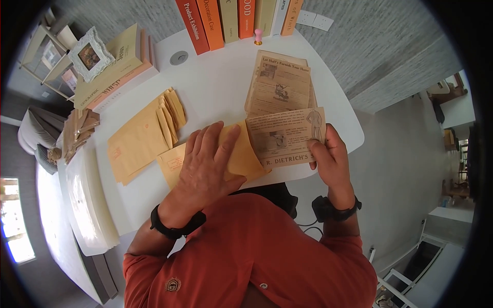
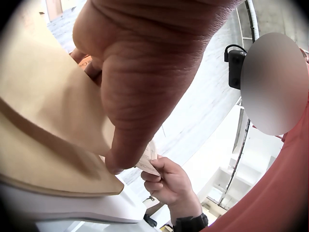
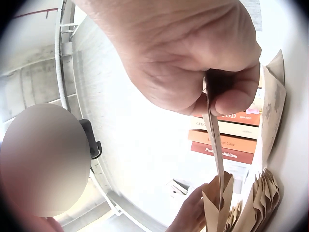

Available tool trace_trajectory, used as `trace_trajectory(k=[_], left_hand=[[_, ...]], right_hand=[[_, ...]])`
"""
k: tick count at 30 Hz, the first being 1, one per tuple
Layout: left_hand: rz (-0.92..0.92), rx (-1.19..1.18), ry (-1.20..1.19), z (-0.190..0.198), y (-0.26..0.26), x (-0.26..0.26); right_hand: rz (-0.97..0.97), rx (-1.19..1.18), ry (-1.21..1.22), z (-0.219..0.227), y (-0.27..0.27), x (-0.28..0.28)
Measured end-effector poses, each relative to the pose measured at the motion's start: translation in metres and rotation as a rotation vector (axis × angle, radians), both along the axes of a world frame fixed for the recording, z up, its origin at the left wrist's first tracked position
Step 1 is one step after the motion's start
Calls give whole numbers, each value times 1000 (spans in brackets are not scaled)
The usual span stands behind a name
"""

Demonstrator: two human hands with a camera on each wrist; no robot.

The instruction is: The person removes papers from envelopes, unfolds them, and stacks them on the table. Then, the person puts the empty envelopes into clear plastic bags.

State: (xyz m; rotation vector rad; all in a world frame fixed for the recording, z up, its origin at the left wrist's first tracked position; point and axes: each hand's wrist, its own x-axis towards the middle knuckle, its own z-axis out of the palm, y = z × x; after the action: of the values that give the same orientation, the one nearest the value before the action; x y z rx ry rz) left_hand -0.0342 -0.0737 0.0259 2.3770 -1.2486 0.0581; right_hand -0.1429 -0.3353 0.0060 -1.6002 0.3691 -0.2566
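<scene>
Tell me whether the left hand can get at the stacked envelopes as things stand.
Probably yes: the left hand rests, fingers extended, on another envelope, and the stacked envelopes lie close by, with nothing standing between. It would need to lift off.

Wall: grey with a streaked texture (image 1: 354, 59), running behind the desk (image 1: 215, 77) and along its right side.
Sockets: a white double plate (image 1: 316, 20) on that wall.
Desk: white top, rounded corner, a round grey grommet (image 1: 178, 57) near the back edge.
Floor: smooth, plain grey (image 1: 395, 154), wide on the right.
Left side: a pale-framed rack (image 1: 49, 64) at the upper left, with grey cushions (image 1: 38, 128) below it.
Window: a glaring white patch (image 1: 18, 220) at the far left.
Lower right: white-framed furniture (image 1: 411, 272), partly cut off.
Overhead: pale ceiling (image 3: 34, 82) with a white pipe (image 3: 62, 82).
Light: bright, washing out parts of both wrist views.
</scene>
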Motion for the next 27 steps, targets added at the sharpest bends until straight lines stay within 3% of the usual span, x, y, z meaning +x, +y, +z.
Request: trace_trajectory(k=[15, 18, 24, 27], left_hand=[[-49, -55, 97, 8, 6, 4], [-96, -69, 91, 9, 7, 5], [-136, -93, 67, 6, 5, 4], [-128, -80, 43, 7, 2, 2]], right_hand=[[72, -108, -9, 20, -10, -4], [100, -221, -117, 15, -10, -5], [186, -205, -11, 16, -11, -2], [216, -31, 107, 14, 3, 5]])
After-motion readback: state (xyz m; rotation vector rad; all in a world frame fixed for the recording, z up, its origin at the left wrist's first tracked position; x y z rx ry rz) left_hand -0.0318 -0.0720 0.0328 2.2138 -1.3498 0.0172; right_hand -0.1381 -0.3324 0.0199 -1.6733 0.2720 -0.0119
